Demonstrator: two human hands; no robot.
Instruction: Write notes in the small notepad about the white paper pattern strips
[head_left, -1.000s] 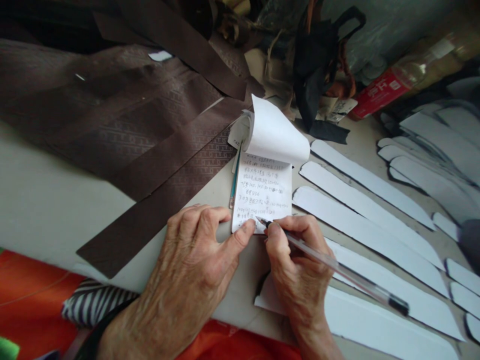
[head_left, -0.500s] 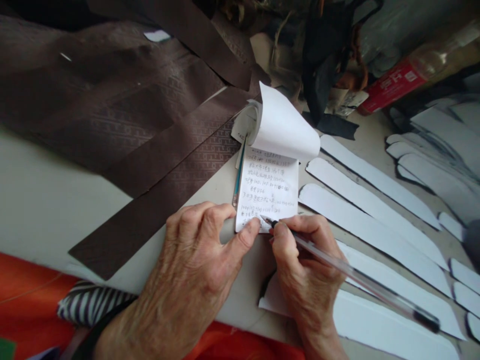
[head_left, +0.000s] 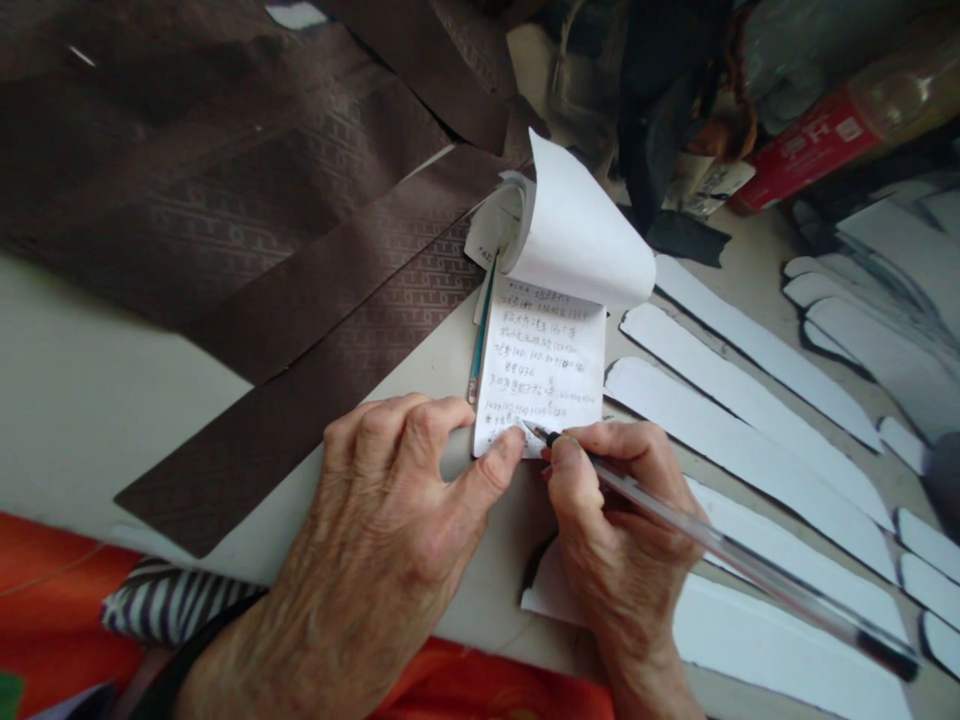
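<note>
A small notepad point(head_left: 540, 350) lies on the table, its upper pages point(head_left: 589, 235) curled back over the top. Several lines of handwriting cover the exposed sheet. My right hand point(head_left: 622, 530) grips a clear-barrelled pen point(head_left: 720, 550), its tip at the lower part of the sheet. My left hand point(head_left: 397, 520) rests at the lower left of the pad, fingers apart and bent, with the thumb pressing on the bottom of the page. Along the pad's left edge sticks out a thin teal pencil point(head_left: 482, 330), partly under the curled pages.
Dark brown patterned material strips point(head_left: 322, 310) spread over the left of the table point(head_left: 67, 380). Several long white pieces with dark edges point(head_left: 750, 450) lie at the right. A bottle with a red label point(head_left: 814, 150) lies at the back right, near black material point(head_left: 652, 120).
The view has shifted slightly, so the surroundings sit a little differently in frame. The pen's rear end appears a little further right and lower; its tip stays at nearly the same spot on the page.
</note>
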